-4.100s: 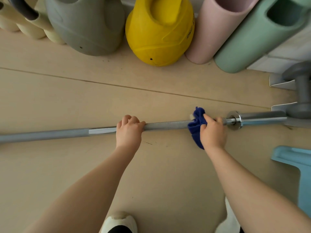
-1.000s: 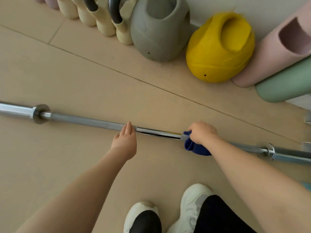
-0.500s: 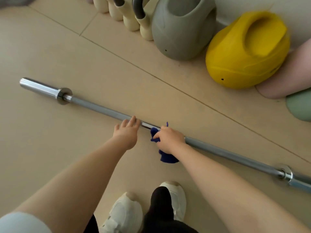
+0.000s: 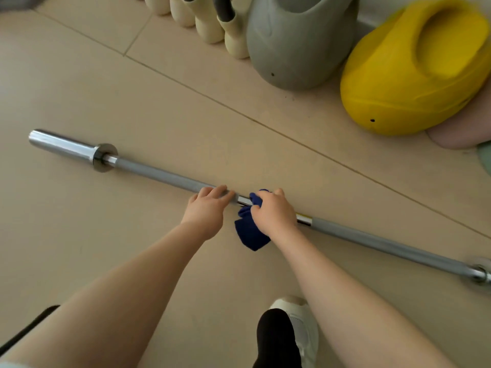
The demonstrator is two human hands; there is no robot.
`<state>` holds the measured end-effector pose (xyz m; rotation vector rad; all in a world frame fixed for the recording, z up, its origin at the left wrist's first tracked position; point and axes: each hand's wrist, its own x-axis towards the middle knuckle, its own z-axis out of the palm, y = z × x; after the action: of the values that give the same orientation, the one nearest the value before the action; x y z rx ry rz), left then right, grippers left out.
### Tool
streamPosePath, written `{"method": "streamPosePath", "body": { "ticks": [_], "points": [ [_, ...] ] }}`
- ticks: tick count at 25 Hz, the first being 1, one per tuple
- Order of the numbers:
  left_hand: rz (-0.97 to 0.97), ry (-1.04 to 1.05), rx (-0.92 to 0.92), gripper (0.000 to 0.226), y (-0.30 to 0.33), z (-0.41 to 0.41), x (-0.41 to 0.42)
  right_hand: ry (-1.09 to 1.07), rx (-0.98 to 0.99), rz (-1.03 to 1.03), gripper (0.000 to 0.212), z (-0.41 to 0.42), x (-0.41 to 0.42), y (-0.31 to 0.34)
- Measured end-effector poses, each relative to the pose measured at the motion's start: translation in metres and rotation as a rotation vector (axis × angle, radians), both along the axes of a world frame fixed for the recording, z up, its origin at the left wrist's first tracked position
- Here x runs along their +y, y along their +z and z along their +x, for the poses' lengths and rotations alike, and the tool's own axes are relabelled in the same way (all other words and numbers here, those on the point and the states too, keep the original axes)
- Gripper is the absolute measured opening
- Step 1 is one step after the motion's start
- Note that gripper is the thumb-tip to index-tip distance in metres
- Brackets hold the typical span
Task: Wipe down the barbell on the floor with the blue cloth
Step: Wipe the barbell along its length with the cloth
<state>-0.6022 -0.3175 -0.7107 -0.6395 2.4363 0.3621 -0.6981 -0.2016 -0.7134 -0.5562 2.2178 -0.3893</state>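
A long steel barbell [image 4: 159, 174] lies on the beige floor, running from the upper left down to the lower right. Its left sleeve and collar [image 4: 102, 157] are in full view, and the right collar [image 4: 479, 273] sits at the frame's edge. My right hand [image 4: 275, 215] grips the blue cloth [image 4: 251, 233] wrapped over the bar near its middle, and part of the cloth hangs down on the near side. My left hand [image 4: 208, 208] rests on the bar just left of the cloth, fingers laid straight across it.
Against the wall behind the bar stand a grey kettlebell [image 4: 297, 46], a yellow kettlebell [image 4: 414, 73], several cream kettlebells [image 4: 210, 22] and a pink piece [image 4: 457, 136]. My white shoe [image 4: 301, 328] stands on the floor below my right arm.
My right hand has slid the blue cloth leftward along the bar, from near the right collar to the middle, close to my left hand. My view has shifted left, showing the left sleeve.
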Motion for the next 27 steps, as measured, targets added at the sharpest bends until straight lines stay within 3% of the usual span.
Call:
{"method": "streamPosePath", "body": {
  "ticks": [3,6,8,13,15,19,20,25,27],
  "points": [
    [-0.046,-0.076,0.139,0.042,-0.007,-0.006,-0.011,0.144,0.209,0.169,0.032,-0.023,0.029,-0.002],
    [-0.002,-0.163,0.264,0.024,-0.017,-0.011,-0.026,-0.1,0.322,0.336,0.031,-0.032,0.057,0.001],
    [0.039,-0.225,0.275,0.021,-0.021,-0.016,-0.032,-0.164,0.275,0.267,0.03,-0.02,0.031,0.001],
    [0.06,-0.306,0.18,0.028,-0.025,-0.016,-0.046,0.06,0.134,-0.02,0.026,0.02,-0.051,-0.001],
    [0.068,-0.332,0.182,0.025,-0.025,-0.014,-0.047,0.036,0.155,0.096,0.028,0.01,-0.039,-0.001],
    [0.042,-0.385,0.271,0.023,-0.026,-0.008,-0.049,0.048,0.296,0.539,0.026,-0.006,-0.004,0.006],
    [0.031,-0.414,0.286,0.027,-0.026,-0.005,-0.048,0.094,0.311,0.546,0.025,-0.001,-0.011,0.007],
    [0.058,-0.412,0.36,0.035,-0.029,-0.001,-0.046,0.164,0.207,0.151,0.025,0.044,-0.055,0.011],
    [0.044,-0.422,0.363,0.033,-0.03,-0.004,-0.047,0.213,0.253,0.265,0.027,0.024,-0.028,0.009]
  ]
}}
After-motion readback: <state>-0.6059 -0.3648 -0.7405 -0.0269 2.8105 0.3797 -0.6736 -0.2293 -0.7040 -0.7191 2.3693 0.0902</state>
